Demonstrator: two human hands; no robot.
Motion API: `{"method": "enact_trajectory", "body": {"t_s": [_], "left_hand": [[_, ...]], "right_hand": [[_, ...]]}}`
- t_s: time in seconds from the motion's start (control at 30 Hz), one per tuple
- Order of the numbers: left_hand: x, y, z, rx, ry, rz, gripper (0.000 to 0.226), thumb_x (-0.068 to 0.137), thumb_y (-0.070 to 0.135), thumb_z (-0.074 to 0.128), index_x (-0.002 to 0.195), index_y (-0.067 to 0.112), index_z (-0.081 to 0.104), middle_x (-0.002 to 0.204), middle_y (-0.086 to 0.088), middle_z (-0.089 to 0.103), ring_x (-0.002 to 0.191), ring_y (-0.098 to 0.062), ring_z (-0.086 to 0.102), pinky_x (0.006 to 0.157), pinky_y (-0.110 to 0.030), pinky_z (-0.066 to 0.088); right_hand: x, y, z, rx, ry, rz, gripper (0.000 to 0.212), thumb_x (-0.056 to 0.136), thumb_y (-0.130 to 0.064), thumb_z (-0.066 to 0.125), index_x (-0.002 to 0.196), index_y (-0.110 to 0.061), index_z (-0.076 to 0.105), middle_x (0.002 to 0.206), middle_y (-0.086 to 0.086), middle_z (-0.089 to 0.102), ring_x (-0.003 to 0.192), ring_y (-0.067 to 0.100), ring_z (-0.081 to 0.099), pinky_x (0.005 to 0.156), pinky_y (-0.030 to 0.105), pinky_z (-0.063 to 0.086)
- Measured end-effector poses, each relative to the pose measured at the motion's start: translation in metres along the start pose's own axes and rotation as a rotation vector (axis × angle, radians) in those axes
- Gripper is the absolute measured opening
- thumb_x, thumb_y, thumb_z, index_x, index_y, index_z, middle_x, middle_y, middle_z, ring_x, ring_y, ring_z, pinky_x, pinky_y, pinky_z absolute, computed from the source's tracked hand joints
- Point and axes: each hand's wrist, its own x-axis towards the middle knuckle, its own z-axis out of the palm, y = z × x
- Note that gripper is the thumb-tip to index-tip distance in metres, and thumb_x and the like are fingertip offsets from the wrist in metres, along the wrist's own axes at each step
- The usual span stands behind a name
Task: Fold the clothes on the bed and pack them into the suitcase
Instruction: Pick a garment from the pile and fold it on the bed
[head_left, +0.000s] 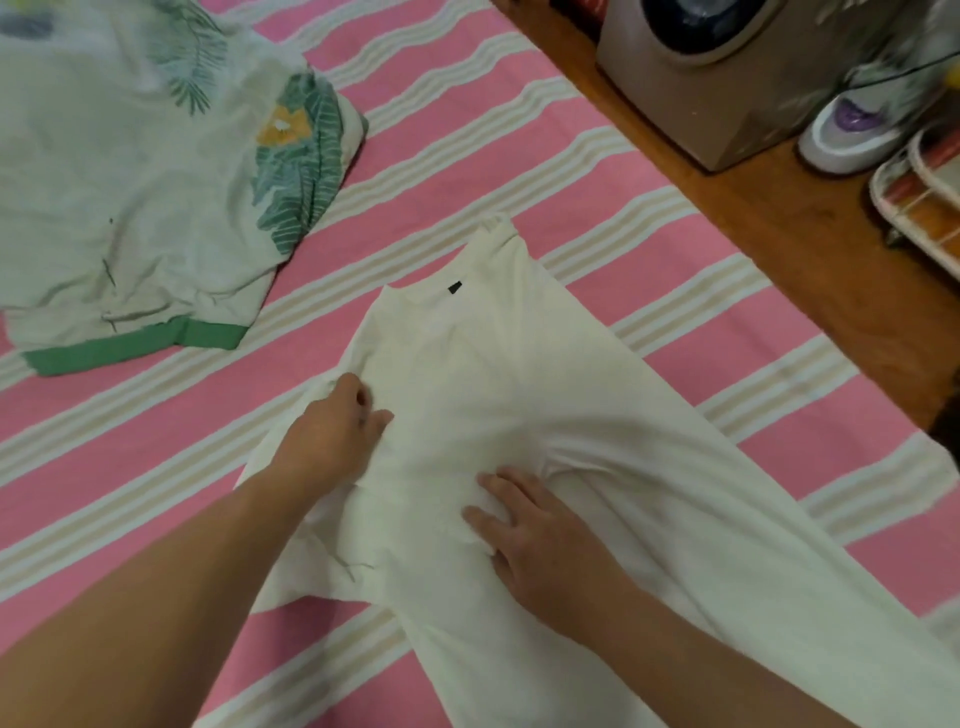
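A plain cream-white cotton T-shirt (519, 395) lies spread on the bed (597, 171), which is covered by a pink sheet with cream and beige stripes. Its neckline, marked by a small black label (454, 287), points away from the person, and its body runs back toward the lower right of the view. The left hand (332, 436) sits at the shirt's left side near the sleeve, its fingers (382, 418) curled over the cloth and apparently pinching a fold of it. The right hand (535, 525) rests on the middle of the shirt with its fingers (498, 480) stretched out and flat, pressing the fabric down, where wrinkles bunch up beside it.

Well apart on the upper left lies a pale short-sleeved top with a green leaf print and green hem band (130, 208), spread flat and not yet folded. On the wooden floor (779, 270) beyond the bed stand a beige boxy appliance with a round dark window (727, 67) and a white-and-purple shoe (857, 124). No suitcase is in view.

The step in hand looks like the first fold of the white shirt: smoothing it and bringing the left side over. The next move probably calls for lifting that left edge and sleeve across toward the centre while the flat hand anchors the body, keeping the fold line straight and pressing out the creases near the middle.
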Motion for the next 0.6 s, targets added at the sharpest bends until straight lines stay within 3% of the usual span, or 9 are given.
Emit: {"method": "enact_trajectory", "body": {"t_s": [0.1,0.2,0.23,0.3,0.37,0.43,0.47,0.53,0.6], "left_hand": [[-0.005,0.013,-0.008,-0.207,-0.089,-0.108,0.032,0.097,0.031,0.064,0.123,0.025,0.047,0.091,-0.002,0.066,0.079,-0.023,0.064,0.065,-0.034,0.050],[0.002,0.046,-0.033,-0.757,-0.096,-0.262,0.031,0.097,0.019,0.062,0.127,0.021,0.055,0.108,-0.002,0.067,0.085,-0.019,0.065,0.062,-0.029,0.051],[0.007,0.062,-0.043,-0.983,-0.135,-0.255,0.027,0.099,0.019,0.060,0.126,0.018,0.056,0.103,-0.002,0.069,0.083,-0.018,0.066,0.063,-0.030,0.052],[0.022,0.100,-0.055,-1.234,-0.181,-0.187,0.020,0.104,0.021,0.052,0.123,0.020,0.056,0.093,-0.005,0.072,0.079,-0.020,0.069,0.066,-0.031,0.055],[0.039,0.134,-0.050,-1.004,-0.124,-0.079,0.029,0.103,0.023,0.052,0.132,0.023,0.054,0.102,-0.006,0.071,0.087,-0.023,0.068,0.076,-0.034,0.053],[0.055,0.157,-0.031,-0.494,-0.060,0.071,0.042,0.101,0.024,0.056,0.142,0.020,0.051,0.119,-0.002,0.065,0.101,-0.022,0.064,0.090,-0.035,0.049],[0.064,0.165,-0.021,-0.287,-0.059,0.137,0.045,0.101,0.026,0.057,0.145,0.017,0.050,0.127,-0.003,0.062,0.110,-0.024,0.061,0.096,-0.035,0.047],[0.086,0.176,-0.002,-0.055,-0.068,0.222,0.032,0.101,0.029,0.056,0.129,0.014,0.059,0.126,-0.007,0.063,0.111,-0.030,0.059,0.095,-0.039,0.047],[0.103,0.184,0.008,0.091,-0.035,0.239,0.015,0.100,0.030,0.054,0.094,0.016,0.058,0.107,-0.012,0.066,0.096,-0.035,0.060,0.082,-0.041,0.048]], "right_hand": [[0.005,-0.004,-0.001,0.081,0.116,0.044,0.037,0.088,-0.018,0.047,0.117,-0.019,0.068,0.127,0.002,0.066,0.120,0.022,0.059,0.096,0.032,0.055],[0.019,-0.005,-0.037,0.581,0.351,0.421,0.018,0.098,-0.021,0.054,0.101,-0.019,0.071,0.091,-0.018,0.067,0.084,0.001,0.060,0.076,0.017,0.049],[0.025,0.000,-0.051,0.738,0.424,0.570,0.017,0.100,-0.025,0.056,0.093,-0.017,0.069,0.077,-0.016,0.060,0.070,0.001,0.053,0.066,0.018,0.043],[0.034,0.022,-0.074,0.908,0.519,0.823,0.020,0.101,-0.024,0.056,0.084,-0.014,0.063,0.068,-0.009,0.055,0.060,0.006,0.048,0.058,0.023,0.041],[0.039,0.055,-0.080,0.969,0.552,1.018,0.010,0.097,-0.021,0.058,0.090,-0.016,0.063,0.076,-0.004,0.066,0.069,0.011,0.063,0.068,0.029,0.055],[0.041,0.083,-0.076,1.025,0.547,1.183,0.008,0.091,-0.018,0.062,0.097,-0.014,0.067,0.082,0.003,0.073,0.079,0.024,0.071,0.082,0.044,0.060],[0.043,0.094,-0.073,1.074,0.539,1.232,0.012,0.089,-0.018,0.064,0.097,-0.011,0.069,0.081,0.006,0.074,0.077,0.028,0.073,0.081,0.048,0.061],[0.047,0.108,-0.070,1.096,0.509,1.243,0.015,0.087,-0.022,0.070,0.094,-0.009,0.070,0.078,0.009,0.075,0.070,0.027,0.074,0.076,0.047,0.063],[0.055,0.117,-0.065,1.048,0.496,1.210,0.023,0.082,-0.027,0.074,0.096,-0.010,0.069,0.077,0.007,0.074,0.067,0.026,0.074,0.075,0.047,0.062]]}}
